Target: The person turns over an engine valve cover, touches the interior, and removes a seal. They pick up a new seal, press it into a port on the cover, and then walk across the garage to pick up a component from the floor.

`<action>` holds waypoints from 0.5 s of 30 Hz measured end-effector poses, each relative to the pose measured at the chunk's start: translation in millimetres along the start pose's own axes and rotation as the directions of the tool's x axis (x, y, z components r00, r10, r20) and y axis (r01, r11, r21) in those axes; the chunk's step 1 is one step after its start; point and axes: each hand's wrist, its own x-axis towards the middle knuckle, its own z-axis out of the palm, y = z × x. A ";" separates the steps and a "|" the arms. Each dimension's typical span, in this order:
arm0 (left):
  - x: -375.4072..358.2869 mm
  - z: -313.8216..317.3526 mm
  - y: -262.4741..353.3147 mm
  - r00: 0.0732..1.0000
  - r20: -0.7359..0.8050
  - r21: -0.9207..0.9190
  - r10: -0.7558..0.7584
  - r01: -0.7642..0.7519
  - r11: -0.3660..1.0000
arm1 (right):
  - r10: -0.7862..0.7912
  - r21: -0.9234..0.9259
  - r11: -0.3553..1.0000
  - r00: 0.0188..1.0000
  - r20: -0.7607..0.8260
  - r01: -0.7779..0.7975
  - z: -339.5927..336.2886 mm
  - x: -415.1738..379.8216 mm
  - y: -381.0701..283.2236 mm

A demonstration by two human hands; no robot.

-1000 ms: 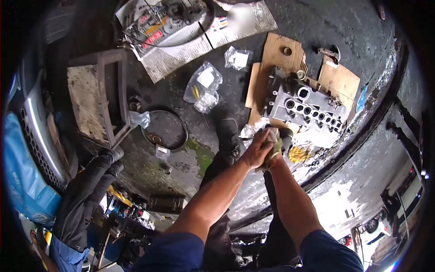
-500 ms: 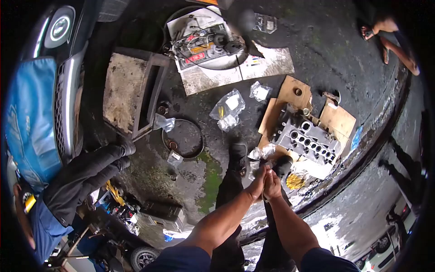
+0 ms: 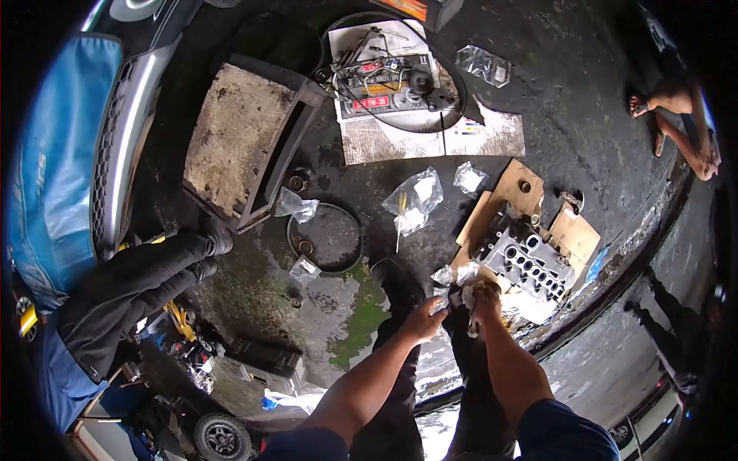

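Observation:
My left hand [image 3: 423, 321] is closed, its fingertips at a small clear plastic bag [image 3: 440, 298] in front of my legs. To its right, my right hand [image 3: 487, 304] is closed on a crumpled whitish rag [image 3: 470, 295], part of which hangs below the fingers. Just beyond my hands, more clear plastic packaging [image 3: 466, 271] lies at the edge of the flattened cardboard [image 3: 480, 219]. On that cardboard rests a grey metal cylinder head [image 3: 526, 261] with a row of round openings. My fingers partly hide both held things.
A printed cardboard sheet [image 3: 469, 137] bears several engine parts. Bagged parts [image 3: 415, 201] and a thin black ring [image 3: 360, 238] lie on the floor. At left are a dirty box-like stand [image 3: 234, 131] and a co-worker's legs [image 3: 146, 276]. Another person's leg [image 3: 680, 98] shows at upper right.
My hands were together and have parted. The left moved to the plastic bag, and the right now shows the rag in its grip. The whole view has shifted slightly.

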 end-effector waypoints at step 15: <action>-83.6 -195.2 -47.4 0.909 -0.410 0.224 -0.076 0.182 0.957 | -0.068 0.004 0.997 0.903 0.424 0.073 71.4 24.8 -196.3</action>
